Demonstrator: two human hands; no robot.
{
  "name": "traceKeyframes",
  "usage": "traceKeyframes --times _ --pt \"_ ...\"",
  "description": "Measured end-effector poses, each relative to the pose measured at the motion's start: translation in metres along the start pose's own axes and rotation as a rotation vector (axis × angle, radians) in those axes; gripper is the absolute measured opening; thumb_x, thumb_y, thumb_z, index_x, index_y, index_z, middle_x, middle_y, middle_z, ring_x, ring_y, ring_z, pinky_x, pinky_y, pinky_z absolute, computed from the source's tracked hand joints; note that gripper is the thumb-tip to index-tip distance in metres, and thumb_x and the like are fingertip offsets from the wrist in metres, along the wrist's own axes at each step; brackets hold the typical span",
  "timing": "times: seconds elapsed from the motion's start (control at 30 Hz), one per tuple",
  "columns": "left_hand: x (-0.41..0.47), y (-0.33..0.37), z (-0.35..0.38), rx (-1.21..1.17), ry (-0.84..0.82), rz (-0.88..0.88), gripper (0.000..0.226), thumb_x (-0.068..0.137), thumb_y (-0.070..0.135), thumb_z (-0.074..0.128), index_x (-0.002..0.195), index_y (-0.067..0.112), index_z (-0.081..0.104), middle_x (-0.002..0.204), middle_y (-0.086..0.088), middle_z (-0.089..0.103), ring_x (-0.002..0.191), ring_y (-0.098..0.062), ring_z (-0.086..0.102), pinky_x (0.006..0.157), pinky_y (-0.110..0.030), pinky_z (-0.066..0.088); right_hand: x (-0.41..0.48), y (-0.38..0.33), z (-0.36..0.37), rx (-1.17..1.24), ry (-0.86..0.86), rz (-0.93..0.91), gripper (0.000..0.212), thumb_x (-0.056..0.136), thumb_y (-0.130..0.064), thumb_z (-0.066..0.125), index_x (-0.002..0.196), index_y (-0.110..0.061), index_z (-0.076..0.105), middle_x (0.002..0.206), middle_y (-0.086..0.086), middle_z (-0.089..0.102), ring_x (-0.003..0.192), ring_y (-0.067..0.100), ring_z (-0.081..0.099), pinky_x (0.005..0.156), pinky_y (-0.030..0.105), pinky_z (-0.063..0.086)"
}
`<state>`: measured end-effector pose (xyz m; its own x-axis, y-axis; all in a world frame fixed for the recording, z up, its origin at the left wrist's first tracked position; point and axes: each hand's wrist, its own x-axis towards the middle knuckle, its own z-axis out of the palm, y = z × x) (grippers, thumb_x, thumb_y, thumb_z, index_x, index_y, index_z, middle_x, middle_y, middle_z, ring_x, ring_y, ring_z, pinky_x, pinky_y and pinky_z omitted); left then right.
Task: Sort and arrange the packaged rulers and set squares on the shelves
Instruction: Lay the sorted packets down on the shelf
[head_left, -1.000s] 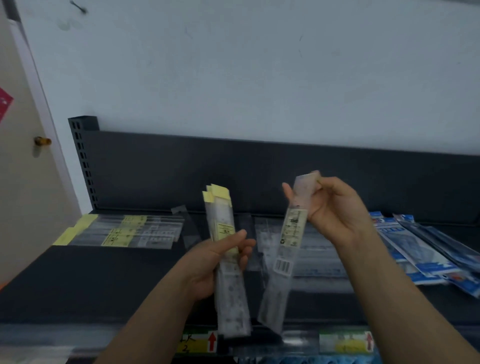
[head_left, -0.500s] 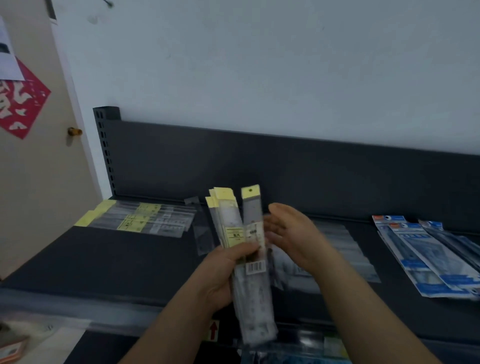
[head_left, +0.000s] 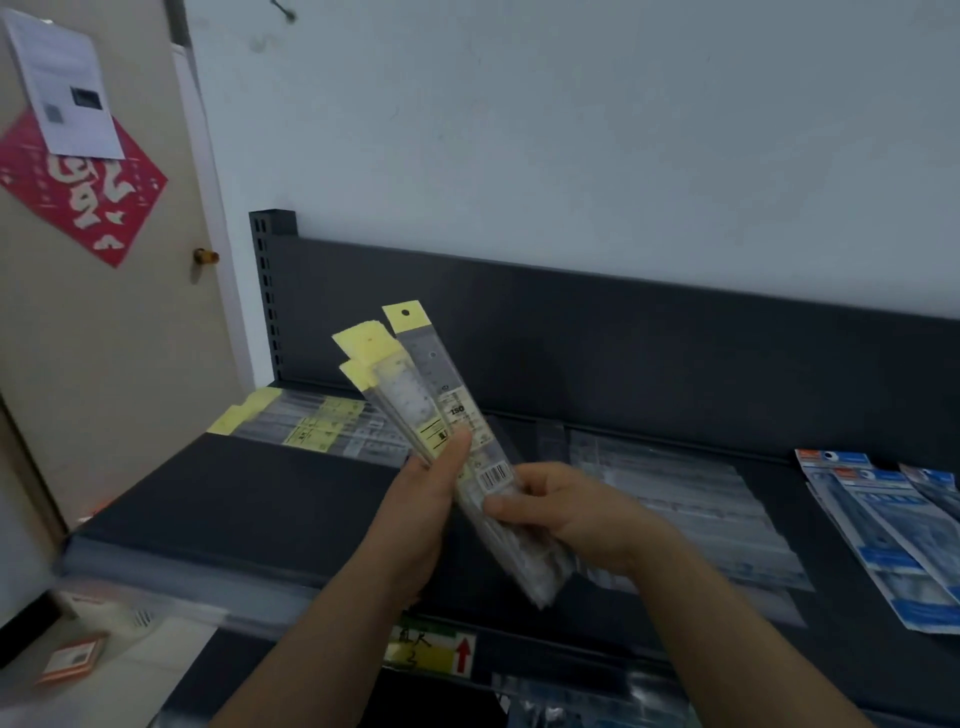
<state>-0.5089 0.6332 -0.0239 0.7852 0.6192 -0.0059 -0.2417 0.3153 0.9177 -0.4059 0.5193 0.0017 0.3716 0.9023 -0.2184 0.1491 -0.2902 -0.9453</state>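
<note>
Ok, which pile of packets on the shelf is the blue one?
The right-hand pile: its packets are blue and white. The left pile has yellow tops, and the middle pile is plain clear.

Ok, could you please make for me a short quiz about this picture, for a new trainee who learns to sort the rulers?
1. True or false: the left hand and the right hand both hold the bundle of ruler packs.
2. The blue packs lie on the shelf at: A) the left end; B) the right side; C) the middle.
3. Fill in: the header cards of the held packs are ____.

Key: 1 true; 2 B; 3 yellow.
</note>
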Motion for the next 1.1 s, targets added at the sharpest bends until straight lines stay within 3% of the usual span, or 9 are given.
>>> traceKeyframes --times 0.1,0.2,0.27,0.37,0.53,0.67,0.8,0.93,1.1 --pt "-0.003 0.015 -0.029 0.206 0.221 0.176 0.093 0.066 0.048 0.073 0.144 0.019 0.032 0.141 -0.005 0.05 0.119 -0.015 0.056 0.102 -0.038 0.044 0.009 -0.006 -0.006 -0.468 0.144 -0.092 0.014 0.089 -0.027 0.065 0.097 -0.015 0.068 0.086 0.001 0.069 0.078 0.015 0.065 0.077 0.037 0.054" --pt "-0.003 0.024 -0.062 0.736 0.531 0.449 0.115 0.068 0.037 0.083 0.153 0.022 0.007 0.158 -0.006 0.013 0.143 -0.022 0.02 0.116 -0.042 0.021 0.019 -0.007 -0.002 -0.901 0.211 -0.169 0.016 0.088 -0.034 0.063 0.095 -0.02 0.064 0.082 -0.003 0.064 0.075 0.016 0.061 0.068 0.039 0.051" --pt "0.001 0.023 -0.08 1.186 0.525 0.532 0.103 0.069 0.041 0.082 0.151 0.026 0.022 0.159 -0.007 0.012 0.146 -0.027 0.008 0.118 -0.048 0.01 0.024 0.0 0.008 -1.025 0.177 -0.178 0.017 0.087 -0.036 0.064 0.101 -0.026 0.063 0.09 -0.007 0.064 0.082 0.013 0.06 0.071 0.034 0.05" --pt "0.003 0.015 -0.095 1.51 0.244 0.3 0.059 0.077 0.056 0.068 0.131 0.045 0.047 0.151 0.016 0.031 0.147 -0.018 0.004 0.116 -0.053 -0.009 0.026 0.014 0.019 -1.018 0.179 -0.17 0.025 0.082 -0.039 0.069 0.105 -0.029 0.063 0.101 -0.009 0.065 0.089 0.011 0.059 0.076 0.033 0.053" --pt "0.001 0.016 -0.112 1.64 0.237 0.225 0.034 0.077 0.061 0.064 0.106 0.045 0.056 0.117 0.019 0.054 0.135 -0.014 0.026 0.115 -0.053 -0.005 0.013 0.034 0.004 -0.862 0.342 -0.082 0.028 0.075 -0.042 0.076 0.099 -0.033 0.064 0.097 -0.016 0.063 0.089 0.005 0.059 0.078 0.027 0.052" --pt "0.008 0.011 -0.117 1.395 0.056 0.294 0.026 0.073 0.046 0.077 0.091 0.039 0.059 0.091 0.023 0.054 0.113 -0.018 0.045 0.097 -0.036 0.041 0.012 0.047 0.025 -0.587 0.422 -0.178 0.027 0.081 -0.021 0.073 0.101 -0.031 0.057 0.104 -0.012 0.056 0.096 0.006 0.056 0.078 0.015 0.041" --pt "0.011 0.012 -0.121 1.351 0.026 0.317 0.029 0.072 0.039 0.08 0.093 0.038 0.059 0.097 0.028 0.048 0.109 -0.011 0.04 0.092 -0.027 0.039 0.014 0.05 0.029 -0.494 0.458 -0.179 0.039 0.086 -0.02 0.067 0.115 -0.034 0.045 0.118 -0.011 0.04 0.107 0.006 0.045 0.087 0.018 0.037" --pt "0.011 0.01 -0.118 1.339 -0.034 0.32 0.027 0.077 0.035 0.077 0.096 0.035 0.058 0.1 0.024 0.049 0.11 -0.009 0.037 0.089 -0.021 0.034 0.018 0.055 0.031 -0.527 0.432 -0.196 0.028 0.087 -0.015 0.058 0.107 -0.032 0.047 0.112 -0.011 0.042 0.106 0.007 0.047 0.087 0.021 0.04" --pt "0.01 0.01 -0.122 1.381 -0.068 0.314 0.021 0.087 0.034 0.067 0.106 0.031 0.06 0.104 0.021 0.051 0.114 -0.009 0.037 0.099 -0.03 0.037 0.019 0.054 0.024 -0.593 0.369 -0.231 0.016 0.094 -0.017 0.053 0.1 -0.032 0.052 0.102 -0.015 0.053 0.091 0.0 0.051 0.07 0.014 0.04"
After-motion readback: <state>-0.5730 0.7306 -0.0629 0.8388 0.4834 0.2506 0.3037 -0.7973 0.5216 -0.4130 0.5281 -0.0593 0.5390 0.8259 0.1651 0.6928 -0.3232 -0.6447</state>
